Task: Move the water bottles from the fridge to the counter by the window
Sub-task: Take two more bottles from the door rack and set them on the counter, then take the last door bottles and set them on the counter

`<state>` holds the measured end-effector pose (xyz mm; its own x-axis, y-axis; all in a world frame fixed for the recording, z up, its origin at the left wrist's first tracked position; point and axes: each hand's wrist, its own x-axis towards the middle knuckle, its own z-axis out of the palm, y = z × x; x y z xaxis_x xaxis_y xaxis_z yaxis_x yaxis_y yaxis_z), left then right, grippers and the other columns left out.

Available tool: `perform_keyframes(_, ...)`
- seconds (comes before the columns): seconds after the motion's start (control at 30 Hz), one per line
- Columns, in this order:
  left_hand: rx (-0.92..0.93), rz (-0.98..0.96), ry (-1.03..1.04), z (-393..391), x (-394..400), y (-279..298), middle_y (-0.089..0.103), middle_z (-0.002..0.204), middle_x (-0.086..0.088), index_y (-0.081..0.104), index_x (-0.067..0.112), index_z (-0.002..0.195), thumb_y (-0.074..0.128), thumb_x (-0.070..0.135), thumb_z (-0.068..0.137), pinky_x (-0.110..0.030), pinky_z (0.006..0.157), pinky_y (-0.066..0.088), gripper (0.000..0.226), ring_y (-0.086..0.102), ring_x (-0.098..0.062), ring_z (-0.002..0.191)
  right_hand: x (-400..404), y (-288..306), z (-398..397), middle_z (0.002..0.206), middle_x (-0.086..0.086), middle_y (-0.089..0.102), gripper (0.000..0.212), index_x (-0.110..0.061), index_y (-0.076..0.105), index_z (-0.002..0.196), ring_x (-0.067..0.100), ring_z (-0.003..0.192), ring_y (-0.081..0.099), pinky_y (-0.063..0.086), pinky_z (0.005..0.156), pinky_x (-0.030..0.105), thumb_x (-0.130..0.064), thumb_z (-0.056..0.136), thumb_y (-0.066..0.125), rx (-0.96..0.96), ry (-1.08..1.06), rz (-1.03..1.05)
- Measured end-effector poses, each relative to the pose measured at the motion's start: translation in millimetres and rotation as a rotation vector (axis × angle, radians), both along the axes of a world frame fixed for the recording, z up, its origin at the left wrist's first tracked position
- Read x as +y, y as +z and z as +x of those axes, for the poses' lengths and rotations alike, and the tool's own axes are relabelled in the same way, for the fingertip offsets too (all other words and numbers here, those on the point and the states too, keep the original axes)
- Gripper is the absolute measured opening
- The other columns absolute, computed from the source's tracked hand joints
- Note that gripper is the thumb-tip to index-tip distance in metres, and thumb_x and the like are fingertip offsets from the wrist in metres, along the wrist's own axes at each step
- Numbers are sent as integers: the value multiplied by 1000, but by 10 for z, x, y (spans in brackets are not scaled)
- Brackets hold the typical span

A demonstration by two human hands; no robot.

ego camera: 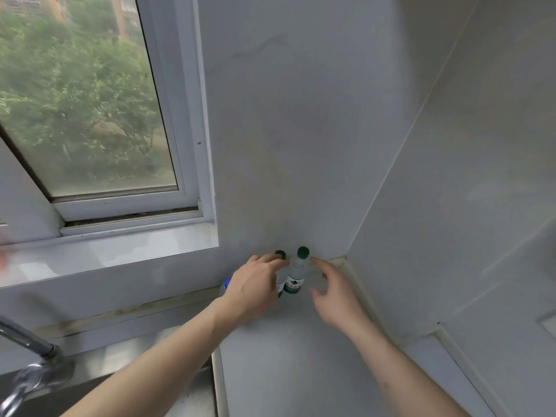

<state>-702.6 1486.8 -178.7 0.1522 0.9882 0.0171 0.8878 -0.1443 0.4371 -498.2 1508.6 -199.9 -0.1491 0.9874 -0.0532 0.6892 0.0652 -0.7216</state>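
Two clear water bottles with green caps stand upright side by side on the grey counter [301, 356], in the corner right of the window. My left hand [255, 288] covers the left bottle [280, 254], with its fingers around the shoulder just below the cap. The right bottle [296, 275] shows its green label and stands free. My right hand [334, 291] hovers just right of it with fingers spread, holding nothing. A third bottle with a blue cap [226, 283] peeks out left of my left hand. The fridge is out of view.
The window [90, 115] and its white sill [120, 251] are at the left. A metal tap [30, 350] and a sink [186, 395] lie at the lower left. Grey walls close off the corner behind and to the right.
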Motion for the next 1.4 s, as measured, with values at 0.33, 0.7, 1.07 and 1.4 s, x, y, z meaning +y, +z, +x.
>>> perform_keyframes(0.33, -170, -20, -36, -129, -876, -153, 43, 153, 23, 54, 38, 142, 49, 18, 102, -25, 111, 36, 46, 40, -10, 138, -1330, -4, 239, 145, -31, 44, 66, -46, 42, 150, 0, 141, 43, 39, 120, 36, -19, 96, 69, 87, -108, -72)
perform_keyframes(0.7, -127, -89, -344, 627, -1498, -18, 36, 157, 24, 45, 42, 147, 48, 27, 105, -19, 114, 28, 45, 32, -5, 142, -2697, 193, 890, 141, -49, 35, 60, -52, 43, 147, -25, 133, 33, 36, 120, 25, -24, 99, 66, 98, -337, -114)
perform_keyframes(1.07, -121, -31, -835, 1937, -2994, 245, 36, 155, 28, 46, 42, 147, 47, 24, 104, -13, 113, 22, 46, 32, -3, 142, -5143, 520, 1555, 141, -50, 34, 59, -57, 42, 146, -25, 130, 34, 33, 121, 23, -28, 100, 65, 72, -805, -40)
perform_keyframes(1.4, -158, -8, -1307, 2758, -5008, 596, 36, 154, 27, 48, 42, 146, 52, 23, 103, -10, 113, 17, 47, 32, -5, 142, -7694, 817, 1391, 142, -48, 40, 59, -64, 43, 138, -21, 136, 34, 35, 116, 17, -28, 98, 68, 58, -1216, 96)
